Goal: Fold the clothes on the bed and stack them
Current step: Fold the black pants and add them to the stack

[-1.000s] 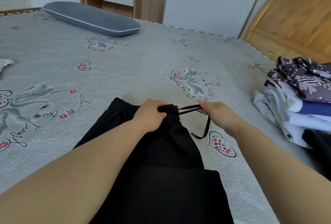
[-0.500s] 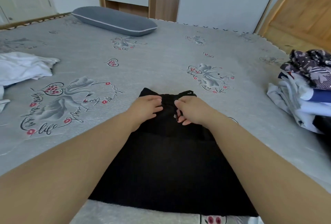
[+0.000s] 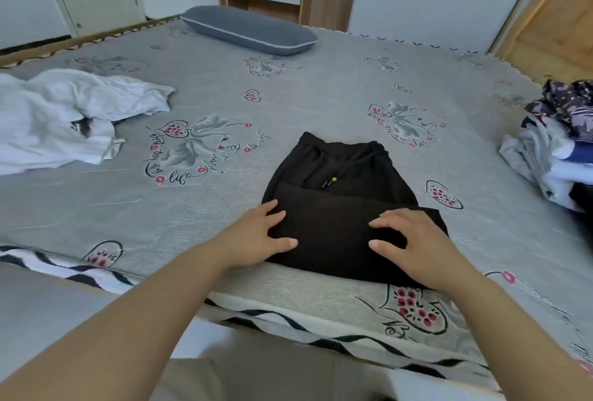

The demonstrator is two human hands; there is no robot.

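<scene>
Trousers point(image 3: 340, 195), black and already doubled over, lie near the front edge of the bed point(image 3: 314, 86), waistband away from the person and the drawstring point(image 3: 345, 169) now tucked onto the cloth with its yellow-tipped end showing. A second ago the right hand was pulling that cord out to the side and the left was bunched on the waistband; since then both have come back to the near fold, so the garment looks ready for one more fold or for lifting to the stack. The left hand point(image 3: 256, 237) rests flat on the fold's left part, fingers spread, while the right hand point(image 3: 414, 240) lies on its right part with fingers lightly arched; neither grip is clamped on the fabric. Farther out, a crumpled white garment point(image 3: 64, 118) waits at the left, a pile of clothes point(image 3: 558, 150) sits at the right edge, and a grey pillow point(image 3: 250, 30) lies at the far side.
</scene>
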